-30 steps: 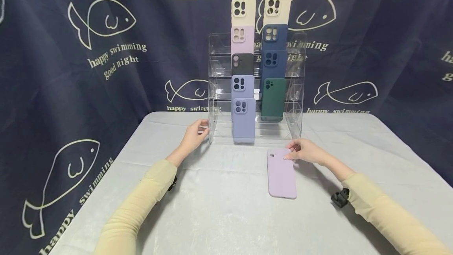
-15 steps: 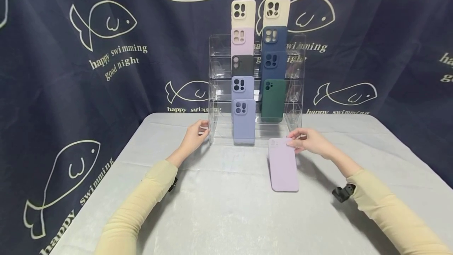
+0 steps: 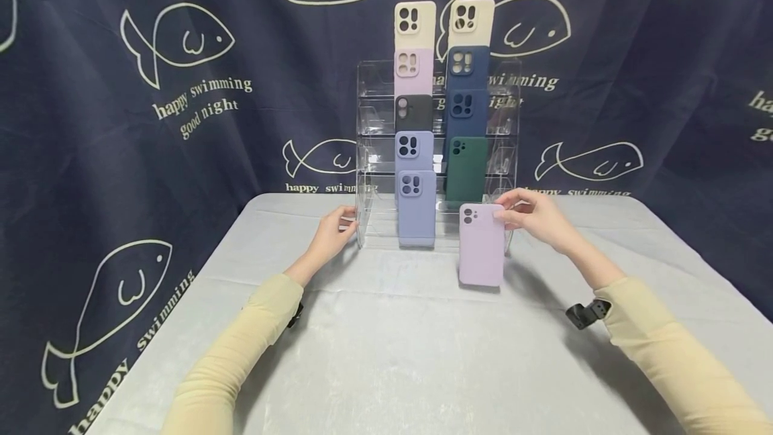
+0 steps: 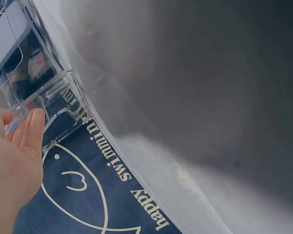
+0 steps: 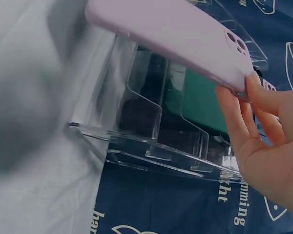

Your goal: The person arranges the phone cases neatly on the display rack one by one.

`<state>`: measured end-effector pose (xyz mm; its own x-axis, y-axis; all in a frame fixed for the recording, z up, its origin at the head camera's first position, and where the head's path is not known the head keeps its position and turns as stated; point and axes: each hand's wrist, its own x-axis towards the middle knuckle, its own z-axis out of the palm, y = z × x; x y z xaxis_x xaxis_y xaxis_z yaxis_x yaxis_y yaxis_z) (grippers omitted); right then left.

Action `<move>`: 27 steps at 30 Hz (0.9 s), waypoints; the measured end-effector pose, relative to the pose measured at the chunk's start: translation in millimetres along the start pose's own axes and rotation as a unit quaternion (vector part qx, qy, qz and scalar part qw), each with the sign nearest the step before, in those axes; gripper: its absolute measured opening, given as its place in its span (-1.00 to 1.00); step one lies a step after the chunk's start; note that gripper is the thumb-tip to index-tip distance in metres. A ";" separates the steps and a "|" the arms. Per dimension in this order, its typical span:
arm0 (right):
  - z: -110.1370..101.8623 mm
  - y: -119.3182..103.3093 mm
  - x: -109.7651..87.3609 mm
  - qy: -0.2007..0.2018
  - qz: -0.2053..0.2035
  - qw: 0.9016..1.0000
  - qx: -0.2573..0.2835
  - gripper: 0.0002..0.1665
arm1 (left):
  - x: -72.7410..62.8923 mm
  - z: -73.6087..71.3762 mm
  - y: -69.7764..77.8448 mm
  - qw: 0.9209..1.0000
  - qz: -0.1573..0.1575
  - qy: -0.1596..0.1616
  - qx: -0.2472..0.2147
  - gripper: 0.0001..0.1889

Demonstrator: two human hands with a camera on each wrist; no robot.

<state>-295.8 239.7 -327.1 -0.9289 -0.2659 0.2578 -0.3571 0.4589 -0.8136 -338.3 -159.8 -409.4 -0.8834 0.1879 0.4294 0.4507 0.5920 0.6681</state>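
Note:
My right hand (image 3: 540, 220) pinches a light purple phone case (image 3: 481, 247) by its upper right corner. The case hangs nearly upright in front of the lower right part of a clear tiered display stand (image 3: 380, 220), its camera holes facing me. In the right wrist view, the thumb and fingers grip the case (image 5: 180, 39) at its camera end. My left hand (image 3: 329, 230) holds the left side edge of the stand; in the left wrist view its fingertips (image 4: 37, 119) lie at the clear side panel. A green case (image 3: 467, 170) stands on the tier above the held one.
Two columns of phone cases fill the stand: white (image 3: 417, 29), lilac, black and two periwinkle cases (image 3: 417, 213) on the left; white and dark blue cases (image 3: 468, 103) on the right. A grey-white cloth (image 3: 374, 354) covers the table. Behind hangs a navy curtain (image 3: 241, 119).
My right hand has lifted the light purple case off the table, tipped it upright and moved it toward the stand's lower right. The left hand has stayed at the stand's side.

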 end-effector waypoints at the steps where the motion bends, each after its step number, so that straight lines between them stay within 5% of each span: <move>1: -0.3 -0.7 1.7 0.010 -0.004 1.000 0.001 -0.63 | 0.1 0.0 -0.3 1.000 -0.001 0.000 0.001 -0.66; 13: -2.6 -11.1 23.2 0.119 -0.027 0.992 0.038 -0.58 | 1.5 -0.6 -0.6 1.000 -0.001 -0.001 -0.001 -0.66; 27: 12.8 -3.0 48.8 0.152 -0.029 0.987 0.048 -0.62 | 0.0 -0.5 0.4 1.000 -0.015 0.000 -0.002 -0.66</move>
<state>-338.8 214.5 -318.8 -0.8992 -0.0165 0.4372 -0.4126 0.3645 -0.8348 -338.1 -159.9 -408.8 -0.8966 0.1704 0.4087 0.4245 0.5940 0.6834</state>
